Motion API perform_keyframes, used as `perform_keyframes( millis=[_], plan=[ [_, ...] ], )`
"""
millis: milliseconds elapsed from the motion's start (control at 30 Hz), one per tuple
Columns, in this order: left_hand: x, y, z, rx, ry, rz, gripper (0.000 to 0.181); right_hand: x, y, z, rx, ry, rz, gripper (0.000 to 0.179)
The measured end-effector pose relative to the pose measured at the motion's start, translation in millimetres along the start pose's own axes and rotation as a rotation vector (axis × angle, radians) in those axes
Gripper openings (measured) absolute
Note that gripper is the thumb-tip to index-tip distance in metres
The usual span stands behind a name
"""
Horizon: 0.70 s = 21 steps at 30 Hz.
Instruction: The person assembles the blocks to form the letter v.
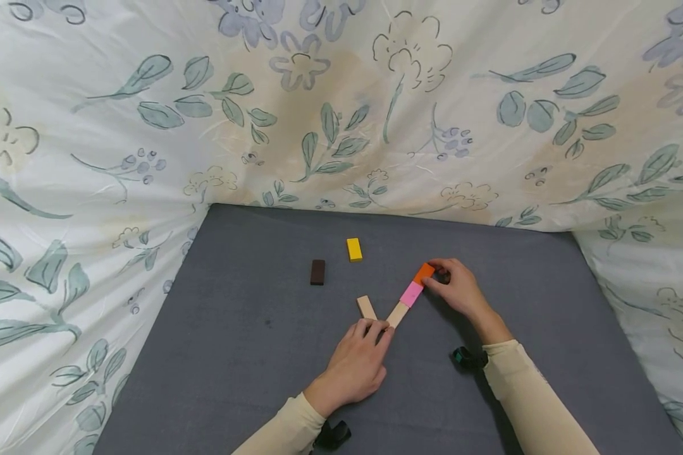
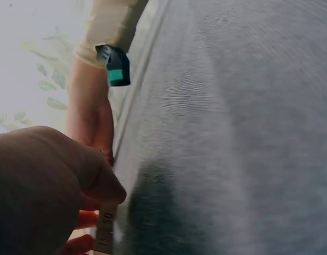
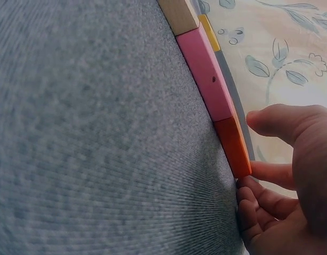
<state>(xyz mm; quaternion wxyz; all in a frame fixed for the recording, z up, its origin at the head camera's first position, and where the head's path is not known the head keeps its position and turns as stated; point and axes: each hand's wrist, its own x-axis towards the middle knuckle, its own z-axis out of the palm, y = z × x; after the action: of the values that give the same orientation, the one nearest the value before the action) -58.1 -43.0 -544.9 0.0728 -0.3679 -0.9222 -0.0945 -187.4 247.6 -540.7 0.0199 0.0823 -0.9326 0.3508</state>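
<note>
In the head view, blocks lie end to end in a slanting row: a plain wooden block (image 1: 398, 314), a pink block (image 1: 412, 294) and an orange block (image 1: 424, 273) at the far end. My right hand (image 1: 458, 287) holds the orange block between thumb and index finger, with the other fingers bent at its end in the right wrist view. Another wooden block (image 1: 367, 308) leans the other way, forming a V. My left hand (image 1: 355, 363) lies palm down, fingertips on the near ends of the wooden blocks and covering where they meet. Printed numbers show on wood (image 2: 105, 226) beside those fingers.
A dark brown block (image 1: 317, 272) and a yellow block (image 1: 354, 249) lie apart toward the back of the grey cloth surface (image 1: 233, 354). Flower-patterned fabric (image 1: 341, 114) rises behind and at both sides. Black devices (image 1: 468, 359) are strapped under both wrists.
</note>
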Motion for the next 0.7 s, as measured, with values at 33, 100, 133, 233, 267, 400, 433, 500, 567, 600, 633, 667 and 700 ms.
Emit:
perform_keyframes(
  millis=[33, 100, 133, 233, 267, 400, 433, 500, 567, 600, 633, 667, 700],
  plan=[
    [0.9, 0.3, -0.9, 0.005, 0.001, 0.002, 0.055, -0.7, 0.3, 0.0, 0.004, 0.002, 0.001, 0.051],
    [3.3, 0.6, -2.8, 0.010, 0.009, 0.010, 0.050, -2.2, 1.2, -0.4, 0.010, 0.001, 0.001, 0.051],
    [4.8, 0.8, -3.7, 0.010, 0.012, 0.011, 0.047, -3.0, 1.8, -0.7, 0.013, -0.002, 0.001, 0.050],
    [9.9, 1.1, -6.6, 0.006, 0.017, 0.006, 0.039, -4.3, 3.2, -1.6, 0.027, -0.005, 0.004, 0.049],
    [11.6, 0.9, -7.6, 0.002, 0.017, 0.000, 0.037, -4.4, 3.5, -1.9, 0.030, -0.005, 0.002, 0.049],
    [18.0, -0.4, -11.5, -0.040, 0.003, -0.036, 0.034, -3.7, 3.6, -3.2, 0.043, 0.015, -0.007, 0.047],
    [19.0, -1.0, -12.3, -0.056, -0.004, -0.045, 0.034, -3.7, 3.7, -3.6, 0.044, 0.020, -0.010, 0.047],
    [20.8, -2.6, -14.7, -0.094, -0.014, -0.059, 0.037, -3.9, 3.2, -4.4, 0.045, 0.030, -0.014, 0.047],
    [21.8, -4.9, -17.4, -0.126, -0.015, -0.066, 0.042, -4.7, 2.2, -5.3, 0.049, 0.039, -0.016, 0.047],
    [22.2, -6.6, -18.7, -0.140, -0.010, -0.065, 0.044, -5.2, 1.3, -5.9, 0.054, 0.042, -0.017, 0.047],
    [22.5, -8.5, -20.0, -0.155, -0.001, -0.062, 0.046, -5.8, 0.3, -6.5, 0.059, 0.046, -0.018, 0.047],
    [22.3, -10.9, -20.7, -0.165, 0.011, -0.058, 0.048, -6.8, -0.9, -7.1, 0.060, 0.049, -0.020, 0.047],
    [21.8, -13.5, -21.4, -0.178, 0.024, -0.054, 0.050, -7.8, -2.2, -7.8, 0.062, 0.050, -0.022, 0.047]
  ],
)
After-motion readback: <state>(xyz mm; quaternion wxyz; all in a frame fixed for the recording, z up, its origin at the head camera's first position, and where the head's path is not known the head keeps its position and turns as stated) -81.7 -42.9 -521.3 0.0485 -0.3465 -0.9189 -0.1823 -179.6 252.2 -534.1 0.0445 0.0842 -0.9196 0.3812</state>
